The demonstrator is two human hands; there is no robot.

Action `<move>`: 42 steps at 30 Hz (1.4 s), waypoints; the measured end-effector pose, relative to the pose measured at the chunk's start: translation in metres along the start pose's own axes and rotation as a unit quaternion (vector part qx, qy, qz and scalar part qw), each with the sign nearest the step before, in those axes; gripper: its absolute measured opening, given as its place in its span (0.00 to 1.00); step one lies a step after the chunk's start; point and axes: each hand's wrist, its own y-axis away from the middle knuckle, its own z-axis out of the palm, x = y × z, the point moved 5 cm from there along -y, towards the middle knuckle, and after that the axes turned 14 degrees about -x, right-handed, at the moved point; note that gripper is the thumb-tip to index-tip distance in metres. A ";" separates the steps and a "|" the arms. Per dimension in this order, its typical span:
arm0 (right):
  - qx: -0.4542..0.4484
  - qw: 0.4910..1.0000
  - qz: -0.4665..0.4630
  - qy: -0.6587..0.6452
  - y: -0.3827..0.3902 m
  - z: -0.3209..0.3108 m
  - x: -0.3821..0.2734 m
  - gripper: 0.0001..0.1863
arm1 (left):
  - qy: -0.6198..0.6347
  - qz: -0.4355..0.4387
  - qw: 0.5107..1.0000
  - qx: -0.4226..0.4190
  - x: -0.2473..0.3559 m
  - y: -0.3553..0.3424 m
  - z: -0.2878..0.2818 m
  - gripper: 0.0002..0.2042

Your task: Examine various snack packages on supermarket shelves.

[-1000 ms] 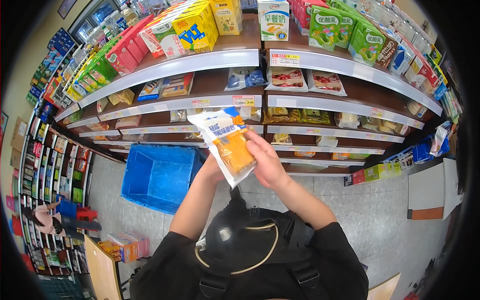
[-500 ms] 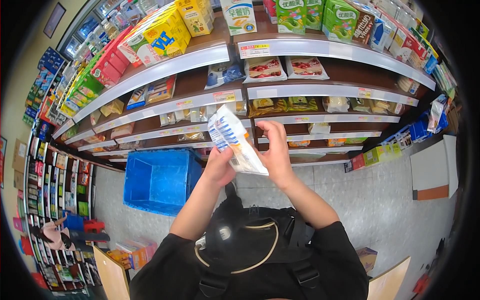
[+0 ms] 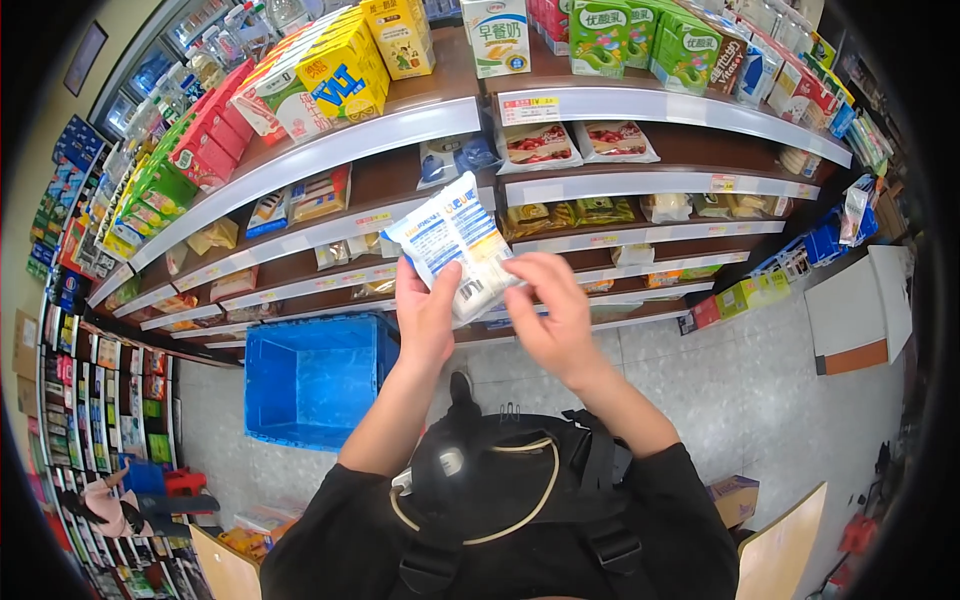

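A white bread packet point(image 3: 450, 235) with blue printing is held up in front of the middle shelves, its printed back facing me. My left hand point(image 3: 425, 310) grips it from the left, thumb lying across its lower part. My right hand point(image 3: 550, 320) has its curled fingers on the packet's lower right edge. Below and left of my hands, a blue plastic crate point(image 3: 310, 390) stands on the floor beside the shelving.
Curved shelving point(image 3: 670, 106) holds drink cartons point(image 3: 600, 40) above and wrapped foods point(image 3: 535, 145) below. A person point(image 3: 105, 505) in pink is at the left-hand shelves. A pale board point(image 3: 850, 320) stands at right, wooden boards point(image 3: 780, 540) behind me.
The packet has turned over from orange bread face to printed back and moved slightly left. My right fingers, raised off it half a second ago, are back on its edge.
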 end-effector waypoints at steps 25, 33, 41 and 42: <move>0.063 0.916 0.145 -0.367 -0.129 0.130 0.057 0.28 | -0.368 0.042 0.928 -0.042 0.070 -0.029 -0.141 0.22; -0.098 0.962 0.038 0.252 -0.198 0.135 0.049 0.31 | -0.613 0.256 0.747 -0.002 0.115 -0.107 -0.161 0.14; -0.090 0.899 0.005 0.429 -0.208 0.144 0.080 0.24 | -0.667 0.246 0.700 -0.064 0.110 -0.131 -0.164 0.09; -0.087 0.900 0.001 0.428 -0.207 0.146 0.082 0.24 | -0.653 0.258 0.709 -0.065 0.113 -0.129 -0.166 0.08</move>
